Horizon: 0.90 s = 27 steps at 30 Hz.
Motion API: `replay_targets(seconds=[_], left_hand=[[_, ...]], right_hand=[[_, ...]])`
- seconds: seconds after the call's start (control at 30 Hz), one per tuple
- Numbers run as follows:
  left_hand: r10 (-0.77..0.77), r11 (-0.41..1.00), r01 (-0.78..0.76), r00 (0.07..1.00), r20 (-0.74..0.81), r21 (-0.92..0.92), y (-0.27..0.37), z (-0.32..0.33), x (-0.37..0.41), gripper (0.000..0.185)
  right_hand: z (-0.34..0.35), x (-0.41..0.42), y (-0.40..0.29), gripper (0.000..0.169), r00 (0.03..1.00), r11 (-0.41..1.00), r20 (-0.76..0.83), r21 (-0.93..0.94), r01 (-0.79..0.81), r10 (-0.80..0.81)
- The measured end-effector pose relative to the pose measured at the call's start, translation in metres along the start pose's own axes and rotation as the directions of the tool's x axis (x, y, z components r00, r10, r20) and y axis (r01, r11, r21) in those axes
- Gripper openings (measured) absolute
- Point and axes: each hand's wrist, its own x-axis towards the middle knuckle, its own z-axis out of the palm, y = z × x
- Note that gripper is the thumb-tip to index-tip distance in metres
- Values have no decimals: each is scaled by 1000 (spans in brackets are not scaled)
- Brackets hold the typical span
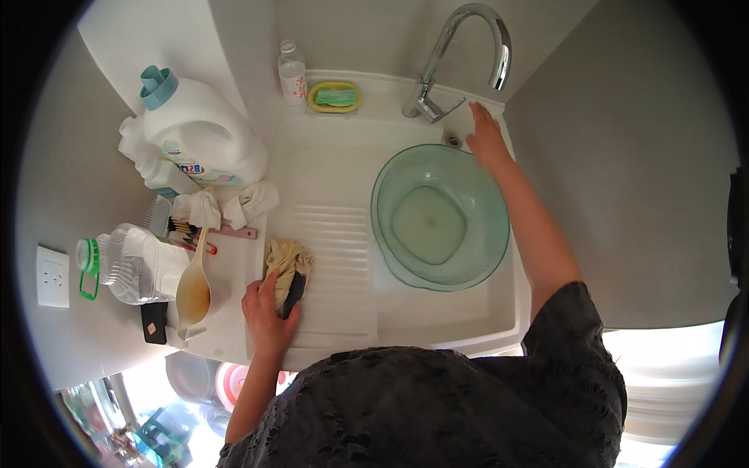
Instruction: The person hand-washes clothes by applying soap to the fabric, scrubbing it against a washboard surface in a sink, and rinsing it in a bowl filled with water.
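Observation:
At the left of the washboard, my left hand [269, 316] grips a bunched cream cloth [287, 260] with a dark patch [295, 292], thumb on one side and fingers on the other. My right hand [487, 136] reaches past the far rim of a clear green basin [383, 234]. Its fingers are spread, with the fingertips beside the lever [450, 110] of a chrome faucet [433, 64]; I cannot tell if they touch. Cloudy liquid [430, 225] appears to lie in the basin, which stands in the white sink [445, 322]. No stream shows below the spout.
A ribbed washboard [333, 263] adjoins the basin. On the back ledge are a clear bottle [291, 76] and a yellow soap dish [335, 97] with green soap. The left counter holds a large white detergent jug [199, 128], a plastic bottle [146, 263], a ladle [193, 298] and crumpled white cloths [251, 205].

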Motion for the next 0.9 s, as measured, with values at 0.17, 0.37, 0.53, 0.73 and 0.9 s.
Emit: replay_targets(seconds=[0.17,0.37,0.53,0.73,0.9], left_hand=[[-1,1000,1,1000,8,0,0,-2,-7,72],[17,1000,-17,1000,-26,7,0,-4,-4,71],[30,1000,-30,999,-32,3,2,-6,-6,73],[103,994,-105,993,-60,-23,4,-6,-8,74],[99,994,-97,995,-32,50,5,-4,-8,72]], right_hand=[[20,41,16,64,987,992,163,-118,39,-19],[23,34,10,56,987,988,158,-156,13,12],[23,30,8,58,977,987,210,-160,-6,40],[26,12,23,60,990,994,129,-104,-35,48],[17,-67,17,56,956,978,251,96,-184,155]])
